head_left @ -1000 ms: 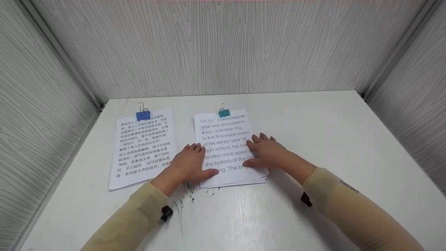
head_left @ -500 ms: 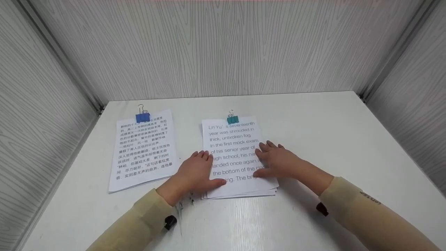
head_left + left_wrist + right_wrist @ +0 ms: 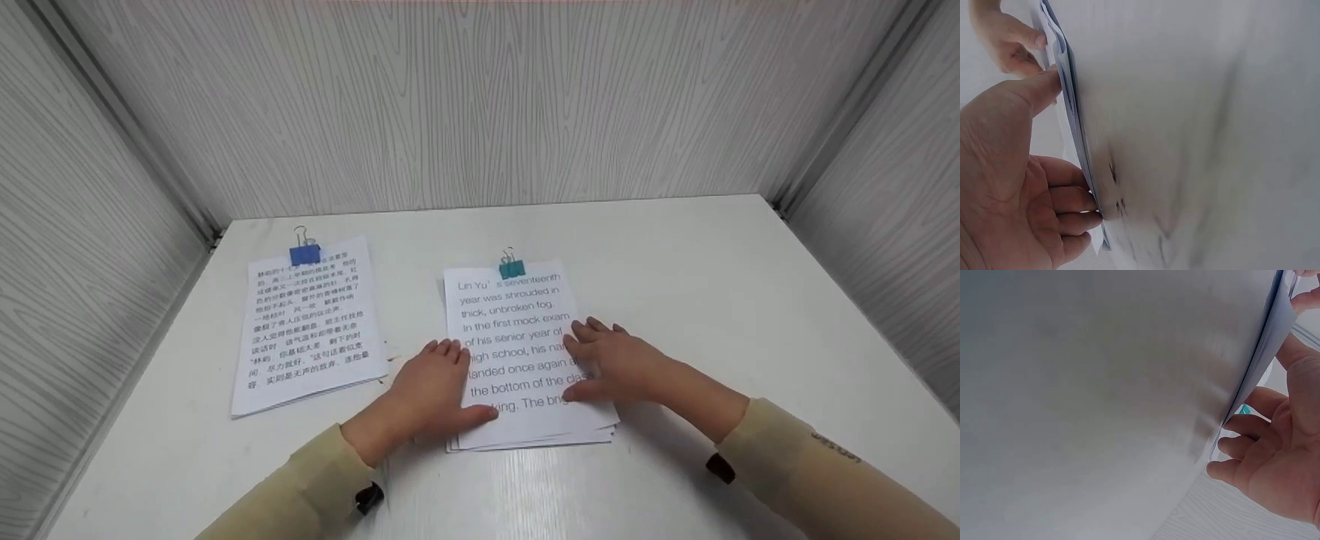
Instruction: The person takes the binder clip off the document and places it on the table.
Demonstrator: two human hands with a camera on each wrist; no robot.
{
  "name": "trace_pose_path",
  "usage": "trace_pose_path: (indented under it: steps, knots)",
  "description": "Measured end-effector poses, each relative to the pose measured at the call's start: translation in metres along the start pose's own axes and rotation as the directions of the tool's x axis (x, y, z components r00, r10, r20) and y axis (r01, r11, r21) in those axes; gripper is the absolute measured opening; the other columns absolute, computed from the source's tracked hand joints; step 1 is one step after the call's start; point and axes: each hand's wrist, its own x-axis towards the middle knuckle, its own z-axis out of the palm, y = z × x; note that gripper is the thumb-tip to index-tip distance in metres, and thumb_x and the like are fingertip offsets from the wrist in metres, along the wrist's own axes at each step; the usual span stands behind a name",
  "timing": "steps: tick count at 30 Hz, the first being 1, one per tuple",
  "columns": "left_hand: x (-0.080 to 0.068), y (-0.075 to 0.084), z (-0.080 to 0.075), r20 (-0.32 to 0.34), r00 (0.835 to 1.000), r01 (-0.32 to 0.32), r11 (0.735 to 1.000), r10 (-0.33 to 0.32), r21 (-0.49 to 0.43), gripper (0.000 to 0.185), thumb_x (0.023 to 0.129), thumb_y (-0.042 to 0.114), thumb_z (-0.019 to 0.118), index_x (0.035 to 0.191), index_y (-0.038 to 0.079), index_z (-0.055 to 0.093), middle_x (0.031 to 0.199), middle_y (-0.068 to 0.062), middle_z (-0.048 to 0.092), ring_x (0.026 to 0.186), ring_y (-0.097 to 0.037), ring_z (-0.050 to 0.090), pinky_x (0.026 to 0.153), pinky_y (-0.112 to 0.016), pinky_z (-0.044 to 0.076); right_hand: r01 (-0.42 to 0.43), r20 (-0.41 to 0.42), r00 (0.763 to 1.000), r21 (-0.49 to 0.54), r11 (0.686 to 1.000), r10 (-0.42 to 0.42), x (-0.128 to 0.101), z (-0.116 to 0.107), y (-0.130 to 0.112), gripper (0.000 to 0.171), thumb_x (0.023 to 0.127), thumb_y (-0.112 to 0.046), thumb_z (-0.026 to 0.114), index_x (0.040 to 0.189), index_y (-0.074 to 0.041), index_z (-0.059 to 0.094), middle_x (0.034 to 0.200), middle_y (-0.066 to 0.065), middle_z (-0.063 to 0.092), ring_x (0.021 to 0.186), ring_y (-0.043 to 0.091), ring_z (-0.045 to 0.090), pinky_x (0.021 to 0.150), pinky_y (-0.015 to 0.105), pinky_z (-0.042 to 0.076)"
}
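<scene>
A stack of printed paper point(image 3: 517, 352) with English text lies on the table, a teal binder clip point(image 3: 512, 268) on its top edge. My left hand point(image 3: 431, 390) rests along its left side, thumb lying over the lower left corner of the top sheet. On the opposite side, my right hand point(image 3: 622, 364) touches the right edge with fingers spread and the thumb on the sheet. Both wrist views show fingertips point(image 3: 1092, 219) against the paper edge. Lower sheets stick out unevenly at the bottom.
To the left lies another paper stack point(image 3: 311, 330) with Chinese text, held by a blue binder clip point(image 3: 305, 255). The white table point(image 3: 675, 255) is bounded by wood-grain panels point(image 3: 480, 105) at the back and sides. Dark marks point(image 3: 1120, 205) show on the tabletop near my left hand.
The English-text stack has slid toward me and to the right, both hands moving with it on its two sides. The Chinese-text stack stays in nearly the same place.
</scene>
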Motion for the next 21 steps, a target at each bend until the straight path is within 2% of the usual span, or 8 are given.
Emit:
trace_pose_path:
  steps: [9, 21]
  knots:
    - [-0.007, 0.014, 0.003, 0.004, 1.000, -0.016, 1.000, 0.016, 0.000, 0.105, 0.095, 0.074, 0.059, 0.155, -0.011, 0.044, 0.160, -0.028, 0.045, 0.153, -0.039, 0.038, 0.128, -0.048, 0.024, 0.025, -0.036, 0.999, 0.039, 0.999, -0.024, -0.021, 0.004, 0.000, 0.090, 0.091, -0.054, 0.079, 0.159, -0.003, 0.047, 0.168, 0.022, 0.036, 0.157, 0.045, 0.026, 0.124, 0.066, 0.024]
    - [-0.016, 0.025, 0.005, 0.010, 0.999, -0.053, 0.999, 0.053, 0.001, 0.107, 0.095, 0.077, 0.056, 0.156, -0.010, 0.043, 0.160, -0.029, 0.043, 0.154, -0.041, 0.036, 0.128, -0.049, 0.023, 0.008, -0.063, 0.998, 0.042, 0.999, -0.005, -0.041, 0.012, -0.002, 0.094, 0.089, -0.058, 0.080, 0.157, -0.001, 0.050, 0.166, 0.023, 0.039, 0.155, 0.048, 0.028, 0.122, 0.068, 0.025]
